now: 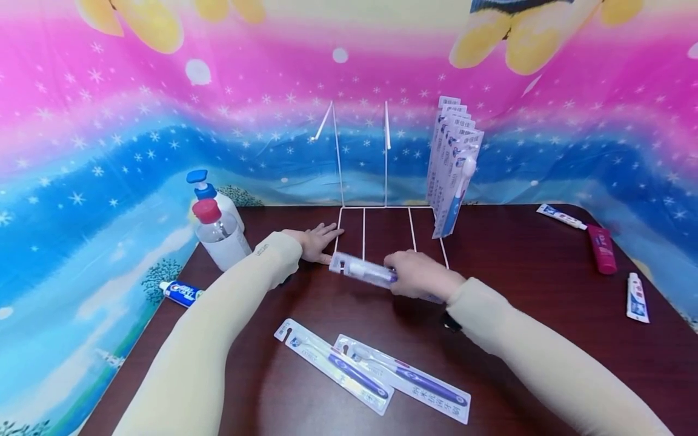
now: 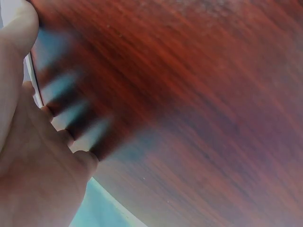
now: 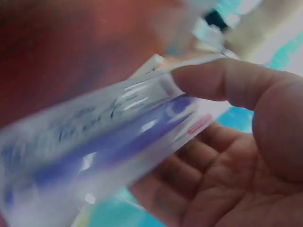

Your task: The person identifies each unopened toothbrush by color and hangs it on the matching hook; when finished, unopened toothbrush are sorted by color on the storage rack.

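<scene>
My right hand (image 1: pixel 422 275) pinches a packaged toothbrush (image 1: pixel 366 271) over the table, near the front of a white wire display rack (image 1: pixel 364 233). In the right wrist view, thumb and fingers grip the blurred pack (image 3: pixel 118 142), whose purple handle shows through clear plastic. My left hand (image 1: pixel 320 242) rests with straight, spread fingers at the left side of the rack base. Several packaged toothbrushes (image 1: pixel 455 175) hang in a row at the rack's right. Two more packs, a left toothbrush (image 1: pixel 338 366) and a right toothbrush (image 1: pixel 406 378), lie on the table in front of me.
A red-capped bottle (image 1: pixel 220 239) and a blue-topped pump bottle (image 1: pixel 231 209) stand left, near a blue toothpaste tube (image 1: pixel 181 293). Along the right lie a white tube (image 1: pixel 561 216), a red tube (image 1: pixel 602 249) and another white tube (image 1: pixel 637 298). A printed cloth (image 1: pixel 294 163) hangs behind.
</scene>
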{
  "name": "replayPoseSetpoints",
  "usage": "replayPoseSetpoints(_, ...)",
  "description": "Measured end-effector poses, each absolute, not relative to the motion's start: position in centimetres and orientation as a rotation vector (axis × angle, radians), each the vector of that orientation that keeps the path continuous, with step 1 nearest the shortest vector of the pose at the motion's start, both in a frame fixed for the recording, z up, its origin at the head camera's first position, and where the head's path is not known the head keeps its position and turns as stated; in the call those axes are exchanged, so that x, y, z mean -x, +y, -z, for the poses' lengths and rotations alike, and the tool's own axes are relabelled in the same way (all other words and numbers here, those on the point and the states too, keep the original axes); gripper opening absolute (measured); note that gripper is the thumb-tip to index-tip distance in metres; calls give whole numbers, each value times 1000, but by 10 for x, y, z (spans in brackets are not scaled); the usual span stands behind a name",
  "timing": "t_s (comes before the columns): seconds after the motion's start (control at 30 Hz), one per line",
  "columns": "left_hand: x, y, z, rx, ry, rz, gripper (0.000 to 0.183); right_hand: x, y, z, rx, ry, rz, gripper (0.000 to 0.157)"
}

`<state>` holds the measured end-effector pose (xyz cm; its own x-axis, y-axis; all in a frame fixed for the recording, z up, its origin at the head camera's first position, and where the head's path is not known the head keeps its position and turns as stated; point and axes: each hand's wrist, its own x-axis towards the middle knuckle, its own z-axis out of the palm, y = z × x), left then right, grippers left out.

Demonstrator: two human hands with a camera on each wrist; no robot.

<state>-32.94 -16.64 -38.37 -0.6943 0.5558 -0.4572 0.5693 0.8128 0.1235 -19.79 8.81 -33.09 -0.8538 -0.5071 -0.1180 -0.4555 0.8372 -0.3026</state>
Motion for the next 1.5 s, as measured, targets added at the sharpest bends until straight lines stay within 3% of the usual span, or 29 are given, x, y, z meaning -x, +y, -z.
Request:
replayPoseSetpoints(0.17,331,-167,384,-832,2520,40,85,190,104,297,776,2897,851,18)
replayPoseSetpoints(0.37,332,-166,385,-803,2510,9,85,188,109,266,680,2923,1209,41)
replayPoseSetpoints(0.5,332,-166,386,-800,2507,15,86,193,110,258,623,2947,1245,47)
replayPoseSetpoints(1.2,333,-168,388,-841,2505,-11,85,261,100,265,460,2979,1160,35)
replayPoseSetpoints(1.5,333,-169,389,-844,2512,-4,84,306,88,261,273,2871,1274,42)
